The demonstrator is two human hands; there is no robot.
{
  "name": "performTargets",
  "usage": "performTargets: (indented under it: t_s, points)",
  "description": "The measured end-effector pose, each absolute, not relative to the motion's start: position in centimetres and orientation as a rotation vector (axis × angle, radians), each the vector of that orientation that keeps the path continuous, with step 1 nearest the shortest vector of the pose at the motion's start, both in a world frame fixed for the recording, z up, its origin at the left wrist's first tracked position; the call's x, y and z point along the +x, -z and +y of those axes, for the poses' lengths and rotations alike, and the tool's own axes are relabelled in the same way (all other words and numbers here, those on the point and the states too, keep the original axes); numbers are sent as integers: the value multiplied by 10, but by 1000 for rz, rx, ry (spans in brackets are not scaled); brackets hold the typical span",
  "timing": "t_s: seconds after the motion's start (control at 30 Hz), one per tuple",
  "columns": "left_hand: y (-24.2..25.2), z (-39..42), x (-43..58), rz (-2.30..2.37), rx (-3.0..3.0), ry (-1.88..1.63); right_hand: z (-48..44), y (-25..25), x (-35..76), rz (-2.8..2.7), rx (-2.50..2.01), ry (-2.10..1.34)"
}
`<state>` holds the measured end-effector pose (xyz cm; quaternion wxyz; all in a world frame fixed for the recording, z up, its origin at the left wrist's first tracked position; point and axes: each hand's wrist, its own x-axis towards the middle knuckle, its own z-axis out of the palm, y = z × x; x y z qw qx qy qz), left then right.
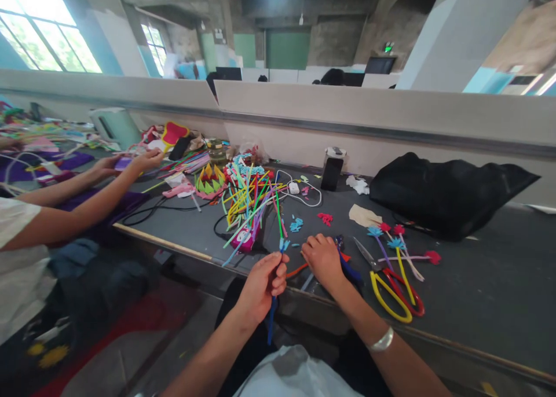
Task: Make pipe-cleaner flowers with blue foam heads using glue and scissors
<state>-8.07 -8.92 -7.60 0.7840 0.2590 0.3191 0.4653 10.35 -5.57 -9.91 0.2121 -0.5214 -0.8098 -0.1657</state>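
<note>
Two bare hands sit left of the landmark: metal scissors w/ yellow and red handles. L hand pinches a thin dark-blue fuzzy stem upright, further left of the scissors; light-blue fuzzy tufts show at its top.

Caution: a slack pinch may let the tufts shift or drop. Short light-blue fuzzy pcs, beyond the R hand and left of the scissors, may scatter if R fingers sweep fwd. Red-and-blue-headed fuzzy flowers partly overlap the scissors – lifting these could drag stems.

Pose: L wrist raised, fingers curled; R hand palm-down on the dark tabletop, fingers bent – grip contents, if any, can't tell.
</note>
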Motion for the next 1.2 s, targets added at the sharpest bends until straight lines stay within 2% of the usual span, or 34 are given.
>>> performTargets:
  t_s: [0.2, 0.43, 0.63, 0.83, 1.07, 1.2]
  points:
    - [77, -93, -93, 667, 539, -1035, -79, 97, 130, -2108, -1717, 402]
    - [64, -103, -90, 602, 530, -1019, -102, 124, 161, -1869, -2025, 291]
    - [48, -110, -77, 564, 539, -1005, -99, 133, 174, -1654, -2025, 134]
    - [49, -101, -63, 545, 580, -974, -121, 108, 197, -1364, -1994, 3]
    - [53, -83, -46, 581, 629, -974, -154, 78, 167, -1220, -1527, -609]
    - [46, -80, -39, 589, 678, -969, -172, 80, 155, -1301, -1519, -723]
